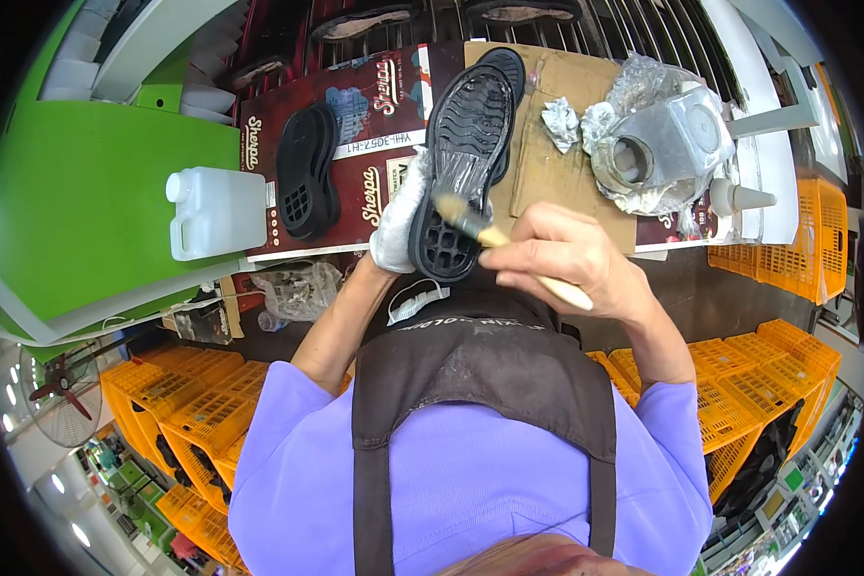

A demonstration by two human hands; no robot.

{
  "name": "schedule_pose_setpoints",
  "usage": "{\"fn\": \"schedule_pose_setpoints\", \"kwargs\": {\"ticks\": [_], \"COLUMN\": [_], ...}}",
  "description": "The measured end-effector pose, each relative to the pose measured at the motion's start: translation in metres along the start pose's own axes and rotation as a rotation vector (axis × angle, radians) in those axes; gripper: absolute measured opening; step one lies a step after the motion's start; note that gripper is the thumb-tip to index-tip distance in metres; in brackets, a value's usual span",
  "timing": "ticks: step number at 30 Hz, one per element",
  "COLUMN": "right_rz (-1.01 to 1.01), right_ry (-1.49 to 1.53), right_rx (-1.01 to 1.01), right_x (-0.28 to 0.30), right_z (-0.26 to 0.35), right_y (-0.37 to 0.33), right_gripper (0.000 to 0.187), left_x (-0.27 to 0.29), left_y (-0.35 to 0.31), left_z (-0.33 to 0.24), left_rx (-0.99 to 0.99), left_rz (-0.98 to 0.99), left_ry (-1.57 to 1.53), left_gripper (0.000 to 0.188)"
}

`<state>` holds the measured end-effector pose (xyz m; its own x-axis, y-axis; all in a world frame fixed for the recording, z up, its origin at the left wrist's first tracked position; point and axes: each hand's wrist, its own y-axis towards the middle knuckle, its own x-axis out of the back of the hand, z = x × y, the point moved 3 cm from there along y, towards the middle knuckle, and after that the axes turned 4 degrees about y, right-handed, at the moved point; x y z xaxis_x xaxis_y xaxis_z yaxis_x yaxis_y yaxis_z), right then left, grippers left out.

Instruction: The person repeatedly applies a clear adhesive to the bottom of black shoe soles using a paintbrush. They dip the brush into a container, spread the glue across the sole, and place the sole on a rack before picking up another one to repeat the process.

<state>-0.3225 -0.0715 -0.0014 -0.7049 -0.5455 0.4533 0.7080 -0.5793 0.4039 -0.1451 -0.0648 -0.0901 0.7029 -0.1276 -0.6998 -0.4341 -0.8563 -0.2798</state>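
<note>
My left hand (400,226), in a white glove, is closed on the left side of a black shoe sole (470,120). The sole's inner face is turned up, with a grid of cells at the near end and a wet-looking shine along the middle. Bare, my right hand (576,257) grips the pale wooden handle of a brush (470,223). Its bristles rest on or just over the sole, beside the cells. Part of another black sole (506,65) shows behind the held one. Left of my gloved hand, a separate black sole (307,171) lies on dark red cardboard (360,144).
A white jug (219,213) stands at the left by a green surface (106,206). To the right, a clear plastic container (677,139) lies in crumpled plastic, near wadded paper (561,125) and a nozzle bottle (739,198). Rollers (634,29) run behind; orange crates (768,245) flank me.
</note>
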Motion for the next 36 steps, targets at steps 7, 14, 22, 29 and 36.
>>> {"fn": "schedule_pose_setpoints", "kwargs": {"ticks": [7, 14, 22, 29, 36], "right_rz": [-0.423, -0.178, -0.266, -0.235, -0.464], "right_ry": [0.468, -0.362, -0.212, 0.010, -0.198], "right_rx": [-0.514, -0.023, -0.027, -0.164, -0.169], "right_x": [0.037, 0.020, 0.028, 0.012, 0.028], "right_z": [-0.066, -0.054, -0.029, -0.016, -0.036], "right_y": [-0.002, -0.010, 0.001, -0.002, 0.011], "right_gripper": [0.021, 0.025, 0.018, 0.011, 0.012], "left_x": [-0.008, 0.002, -0.002, 0.015, 0.006], "left_y": [0.001, 0.002, 0.004, 0.005, 0.003], "left_z": [0.006, 0.009, 0.005, 0.009, 0.016], "left_rx": [0.098, 0.139, 0.116, 0.080, 0.035], "left_rz": [0.133, 0.021, 0.010, -0.094, -0.062], "left_ry": [-0.180, -0.235, -0.114, 0.121, 0.172], "left_gripper": [0.058, 0.056, 0.061, 0.064, 0.064]}}
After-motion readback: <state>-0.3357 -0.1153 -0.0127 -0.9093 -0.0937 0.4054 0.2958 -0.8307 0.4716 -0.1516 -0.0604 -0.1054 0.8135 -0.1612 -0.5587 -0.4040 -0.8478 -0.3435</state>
